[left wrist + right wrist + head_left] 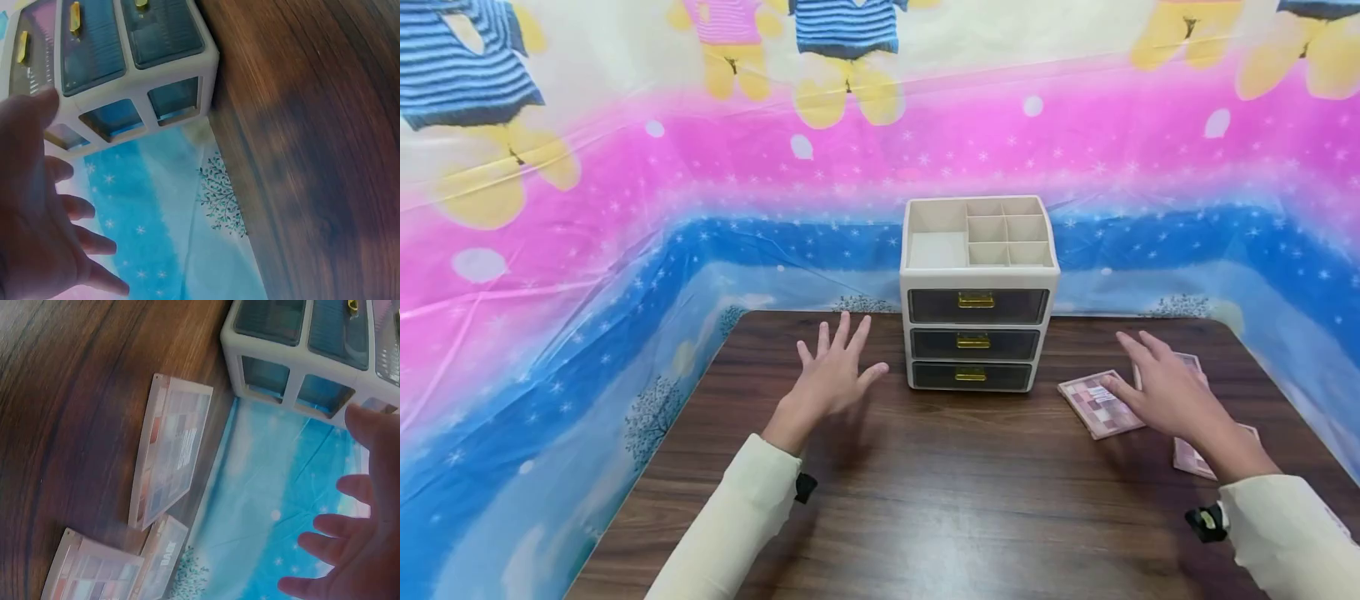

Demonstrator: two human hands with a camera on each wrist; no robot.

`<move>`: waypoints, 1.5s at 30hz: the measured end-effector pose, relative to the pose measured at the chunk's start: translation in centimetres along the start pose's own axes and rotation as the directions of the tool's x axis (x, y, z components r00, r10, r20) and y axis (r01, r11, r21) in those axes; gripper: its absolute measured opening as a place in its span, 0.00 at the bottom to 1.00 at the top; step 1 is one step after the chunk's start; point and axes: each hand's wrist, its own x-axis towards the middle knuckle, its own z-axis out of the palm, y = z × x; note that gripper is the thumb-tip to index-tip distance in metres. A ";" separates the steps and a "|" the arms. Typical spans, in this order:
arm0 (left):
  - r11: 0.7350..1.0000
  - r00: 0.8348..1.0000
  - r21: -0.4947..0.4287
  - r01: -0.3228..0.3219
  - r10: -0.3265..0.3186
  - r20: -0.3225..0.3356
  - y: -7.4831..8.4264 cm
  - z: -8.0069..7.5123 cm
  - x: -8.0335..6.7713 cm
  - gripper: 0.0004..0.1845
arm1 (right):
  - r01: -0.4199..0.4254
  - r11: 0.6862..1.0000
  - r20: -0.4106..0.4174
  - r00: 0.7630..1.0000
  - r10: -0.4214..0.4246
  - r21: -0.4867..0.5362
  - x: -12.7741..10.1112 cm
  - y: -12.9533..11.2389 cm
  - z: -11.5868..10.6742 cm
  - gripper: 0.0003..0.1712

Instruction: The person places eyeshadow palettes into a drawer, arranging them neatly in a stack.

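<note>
A cream organizer (981, 272) with three dark drawers and gold handles stands upright at the back of the table, its top divided into compartments. To its left hovers my left hand (827, 379), fingers spread and nothing held. My right hand (1172, 392) reaches over the right side with fingers extended, also holding nothing. Under and around it lie three flat pink eyeshadow palettes: one nearest the organizer (1099, 403), another partly hidden behind the hand (164, 550), and a third close to the wrist (94, 569). The drawers all appear pushed in.
The dark wood table (925, 492) ends at a back edge against a patterned cloth (820, 200) in pink and blue, which also hangs along both sides. A black strap piece (1207, 523) shows at the right wrist, and another (805, 487) at the left.
</note>
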 end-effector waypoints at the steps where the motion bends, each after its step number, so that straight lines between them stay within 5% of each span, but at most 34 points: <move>1: 1.000 1.000 -0.023 -0.003 0.002 -0.014 0.0 -0.1 0.0 0.43 | 0.003 1.000 -0.030 1.000 -0.003 0.005 0.0 -0.2 0.0 0.47; 6: 0.987 0.993 -0.161 -0.025 0.005 -0.120 0.2 -0.5 0.2 0.38 | 0.032 0.999 -0.262 0.965 -0.024 0.027 0.0 -2.2 -0.2 0.36; 11: 0.942 0.965 -0.323 -0.094 0.005 -0.263 0.8 -1.1 1.0 0.32 | 0.157 0.987 -0.507 0.852 -0.129 0.013 0.6 -5.1 -0.8 0.26; 15: 0.852 0.946 -0.507 -0.129 -0.047 -0.320 2.1 -1.7 1.9 0.28 | 0.259 0.966 -0.591 0.777 -0.217 -0.014 1.7 -7.4 -1.0 0.22; 21: 0.685 0.938 -0.712 -0.154 -0.126 -0.324 4.0 -1.9 3.5 0.26 | 0.358 0.924 -0.604 0.709 -0.364 -0.137 3.5 -10.3 -0.2 0.21; 26: 0.612 0.931 -0.772 -0.172 -0.155 -0.331 5.2 -1.7 4.6 0.24 | 0.408 0.884 -0.624 0.636 -0.455 -0.229 5.1 -12.3 0.7 0.20; 30: 0.557 0.915 -0.802 -0.214 -0.174 -0.365 6.0 -1.1 5.4 0.23 | 0.415 0.871 -0.640 0.601 -0.478 -0.261 6.1 -13.7 1.1 0.19; 34: 0.535 0.893 -0.806 -0.254 -0.191 -0.408 6.6 -0.5 6.1 0.21 | 0.398 0.866 -0.644 0.585 -0.494 -0.303 6.8 -15.0 1.8 0.17; 45: 0.549 0.862 -0.782 -0.295 -0.199 -0.465 6.1 -0.1 6.6 0.20 | 0.335 0.851 -0.671 0.524 -0.525 -0.404 8.6 -17.5 2.8 0.07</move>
